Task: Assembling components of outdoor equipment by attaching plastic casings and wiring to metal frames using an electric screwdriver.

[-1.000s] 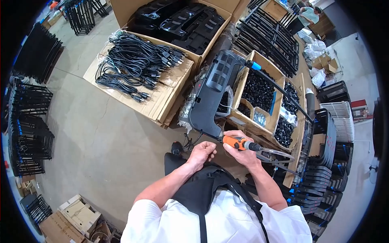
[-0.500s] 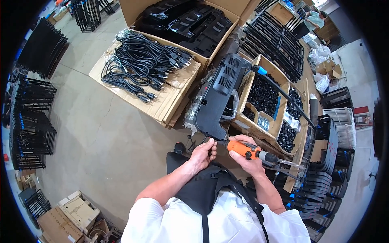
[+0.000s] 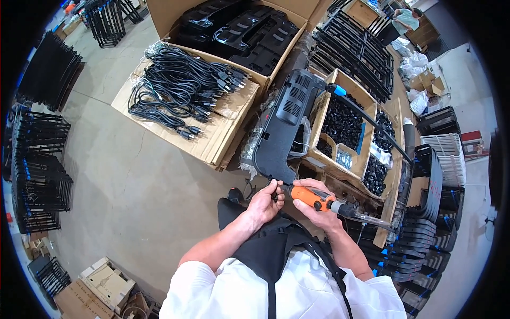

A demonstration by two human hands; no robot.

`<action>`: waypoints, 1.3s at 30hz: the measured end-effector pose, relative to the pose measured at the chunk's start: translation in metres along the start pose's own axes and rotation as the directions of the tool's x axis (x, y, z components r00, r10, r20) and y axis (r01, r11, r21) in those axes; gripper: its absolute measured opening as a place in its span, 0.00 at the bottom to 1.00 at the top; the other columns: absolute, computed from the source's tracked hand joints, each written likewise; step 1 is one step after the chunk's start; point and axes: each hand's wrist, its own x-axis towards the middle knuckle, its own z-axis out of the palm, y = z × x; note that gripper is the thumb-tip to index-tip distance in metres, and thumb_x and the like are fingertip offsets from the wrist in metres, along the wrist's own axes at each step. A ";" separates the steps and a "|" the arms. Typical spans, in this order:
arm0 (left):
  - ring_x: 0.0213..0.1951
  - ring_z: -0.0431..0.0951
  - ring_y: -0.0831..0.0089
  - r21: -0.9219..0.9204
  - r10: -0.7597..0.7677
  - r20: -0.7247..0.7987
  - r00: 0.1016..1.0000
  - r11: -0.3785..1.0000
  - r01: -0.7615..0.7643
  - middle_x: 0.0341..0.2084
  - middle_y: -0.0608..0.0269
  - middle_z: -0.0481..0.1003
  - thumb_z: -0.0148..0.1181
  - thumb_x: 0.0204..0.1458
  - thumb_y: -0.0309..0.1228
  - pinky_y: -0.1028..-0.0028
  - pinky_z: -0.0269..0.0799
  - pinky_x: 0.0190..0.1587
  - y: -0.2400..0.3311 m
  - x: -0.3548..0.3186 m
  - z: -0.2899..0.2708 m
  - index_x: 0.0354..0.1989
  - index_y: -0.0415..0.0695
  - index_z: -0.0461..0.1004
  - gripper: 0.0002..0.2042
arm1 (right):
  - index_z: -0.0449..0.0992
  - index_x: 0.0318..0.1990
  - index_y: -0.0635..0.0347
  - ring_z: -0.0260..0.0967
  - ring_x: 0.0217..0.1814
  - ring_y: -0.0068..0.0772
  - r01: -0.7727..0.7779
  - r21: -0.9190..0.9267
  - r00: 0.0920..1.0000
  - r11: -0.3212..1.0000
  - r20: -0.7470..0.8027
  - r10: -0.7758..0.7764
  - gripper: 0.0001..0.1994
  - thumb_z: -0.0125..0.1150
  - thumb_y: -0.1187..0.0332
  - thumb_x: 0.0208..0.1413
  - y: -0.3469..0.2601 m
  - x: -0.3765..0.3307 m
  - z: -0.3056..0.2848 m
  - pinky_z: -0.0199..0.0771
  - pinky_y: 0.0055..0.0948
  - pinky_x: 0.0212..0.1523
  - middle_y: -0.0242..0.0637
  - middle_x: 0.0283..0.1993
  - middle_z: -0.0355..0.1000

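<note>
My right hand (image 3: 317, 204) is wrapped round an orange power screwdriver (image 3: 309, 196), with a clear hose running off its rear to the right. The tool's front end points left, at the near edge of a black plastic housing (image 3: 277, 135) with vent slots. My left hand (image 3: 266, 201) is closed at that same edge, just left of the tool's tip. Its fingertips pinch something small and dark that I cannot make out. The housing is joined to a black tube frame (image 3: 376, 126) with a blue sleeve, lying over the parts bins.
Wooden bins (image 3: 314, 135) hold many small black parts and some screws. Coiled black power cords (image 3: 183, 87) lie on a cardboard box (image 3: 223, 139) at left. Behind, an open carton (image 3: 159, 18) holds black housings. Stacked black frames stand at both sides. Another person (image 3: 406, 22) is far right.
The view has shifted slightly, so the surroundings sit a little further left. The screwdriver and both hands keep nearly the same position at the housing's edge.
</note>
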 end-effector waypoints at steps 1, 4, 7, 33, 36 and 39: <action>0.29 0.71 0.76 -0.003 0.005 -0.023 1.000 1.000 -0.005 0.28 0.72 0.72 0.53 0.74 0.44 0.76 0.70 0.33 0.001 0.000 0.002 0.49 0.47 0.76 0.14 | 0.76 0.60 0.61 0.77 0.60 0.34 0.001 -0.024 1.000 1.000 0.001 -0.001 0.25 0.74 0.76 0.54 -0.003 0.001 0.001 0.76 0.36 0.64 0.41 0.59 0.79; 0.30 0.71 0.76 0.041 0.036 -0.030 0.999 0.999 -0.035 0.29 0.72 0.72 0.49 0.75 0.45 0.76 0.70 0.35 0.003 -0.003 0.008 0.49 0.47 0.76 0.15 | 0.75 0.61 0.61 0.78 0.60 0.34 -0.012 -0.058 1.000 0.998 -0.001 0.012 0.25 0.74 0.76 0.54 -0.003 0.006 0.006 0.77 0.36 0.64 0.41 0.59 0.79; 0.31 0.73 0.75 0.102 0.079 -0.047 0.996 0.992 -0.074 0.30 0.71 0.74 0.46 0.76 0.45 0.75 0.72 0.37 0.003 -0.005 0.009 0.48 0.47 0.76 0.16 | 0.75 0.61 0.61 0.78 0.59 0.33 -0.007 -0.066 1.000 0.998 -0.003 0.006 0.25 0.74 0.76 0.55 0.003 0.014 0.012 0.77 0.35 0.63 0.41 0.59 0.79; 0.31 0.77 0.81 0.616 0.156 0.092 0.983 0.767 -0.179 0.38 0.67 0.83 0.43 0.77 0.35 0.79 0.70 0.31 0.018 -0.022 -0.014 0.51 0.42 0.78 0.15 | 0.79 0.58 0.58 0.81 0.49 0.29 0.127 -0.297 0.979 0.946 0.188 -0.073 0.22 0.76 0.71 0.55 0.005 0.057 0.032 0.81 0.30 0.52 0.42 0.48 0.83; 0.32 0.76 0.77 0.549 0.144 0.079 0.986 0.820 -0.163 0.39 0.64 0.80 0.41 0.77 0.33 0.77 0.72 0.37 0.022 -0.027 -0.005 0.50 0.43 0.75 0.13 | 0.77 0.59 0.63 0.80 0.53 0.31 0.024 -0.116 0.995 0.993 0.099 -0.013 0.23 0.74 0.74 0.55 0.007 0.051 0.031 0.80 0.33 0.57 0.40 0.55 0.81; 0.34 0.79 0.75 0.458 0.161 0.050 0.986 0.873 -0.166 0.41 0.62 0.80 0.42 0.77 0.33 0.75 0.73 0.38 0.028 -0.028 0.001 0.51 0.41 0.74 0.13 | 0.77 0.59 0.63 0.80 0.54 0.31 0.012 -0.234 0.992 0.972 0.124 0.017 0.23 0.75 0.74 0.54 -0.002 0.051 0.032 0.80 0.33 0.58 0.41 0.55 0.81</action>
